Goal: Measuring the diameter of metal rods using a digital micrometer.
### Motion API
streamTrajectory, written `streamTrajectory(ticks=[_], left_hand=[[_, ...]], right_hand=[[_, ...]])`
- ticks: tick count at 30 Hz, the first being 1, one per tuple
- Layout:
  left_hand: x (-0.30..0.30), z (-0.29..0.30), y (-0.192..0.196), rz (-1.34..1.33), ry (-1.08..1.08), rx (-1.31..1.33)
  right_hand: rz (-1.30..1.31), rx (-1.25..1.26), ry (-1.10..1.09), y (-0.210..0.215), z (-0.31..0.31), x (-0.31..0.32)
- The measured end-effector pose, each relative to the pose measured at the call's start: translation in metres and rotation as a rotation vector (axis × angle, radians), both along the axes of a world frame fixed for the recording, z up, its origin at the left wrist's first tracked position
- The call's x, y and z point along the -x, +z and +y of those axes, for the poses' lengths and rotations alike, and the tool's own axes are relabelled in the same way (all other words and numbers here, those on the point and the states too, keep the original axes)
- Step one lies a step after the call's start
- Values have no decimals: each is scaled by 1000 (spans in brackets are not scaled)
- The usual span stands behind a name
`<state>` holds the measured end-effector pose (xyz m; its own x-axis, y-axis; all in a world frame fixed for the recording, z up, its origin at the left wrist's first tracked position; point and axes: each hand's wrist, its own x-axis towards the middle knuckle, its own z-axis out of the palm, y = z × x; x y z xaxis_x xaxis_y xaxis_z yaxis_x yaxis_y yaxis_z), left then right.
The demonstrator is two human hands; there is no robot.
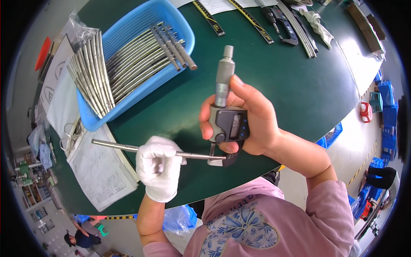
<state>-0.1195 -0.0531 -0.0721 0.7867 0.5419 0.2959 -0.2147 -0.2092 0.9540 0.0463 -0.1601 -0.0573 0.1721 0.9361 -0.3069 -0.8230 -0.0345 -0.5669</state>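
Note:
My left hand (159, 169), in a white glove, is closed around a thin metal rod (113, 145) that lies nearly level above the table. My bare right hand (257, 115) grips a digital micrometer (227, 122), its thimble pointing away from me and its small display facing up. The rod's right end sits at the gap between the micrometer's spindle and anvil; whether both faces touch it I cannot tell. Beyond my left hand stands a blue plastic basket (92, 120) holding many metal rods (141, 64), with several thicker grey rods (175, 47) laid across its right side.
Papers (102, 171) with drawings lie left on the green table (308, 85). Two yellow-black rulers (209, 19), another measuring tool (284, 28) and metal strips (302, 36) are at the far side. A red stool (366, 112) and blue bins (387, 111) stand right; other people appear at both edges.

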Motion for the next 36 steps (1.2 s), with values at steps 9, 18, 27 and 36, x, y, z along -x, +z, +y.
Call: streamTrajectory(ticks=[9, 18, 27, 36], left_hand=[[1, -1, 1, 10, 27, 29], [1, 3, 0, -4, 50, 24], [1, 2, -1, -25, 44, -42], [2, 5, -2, -36, 54, -62]], right_hand=[[-125, -28, -2, 1, 1, 1], [48, -25, 36, 1, 1, -1], [-61, -15, 22, 2, 0, -1], [-26, -32, 21, 1, -1, 1]])
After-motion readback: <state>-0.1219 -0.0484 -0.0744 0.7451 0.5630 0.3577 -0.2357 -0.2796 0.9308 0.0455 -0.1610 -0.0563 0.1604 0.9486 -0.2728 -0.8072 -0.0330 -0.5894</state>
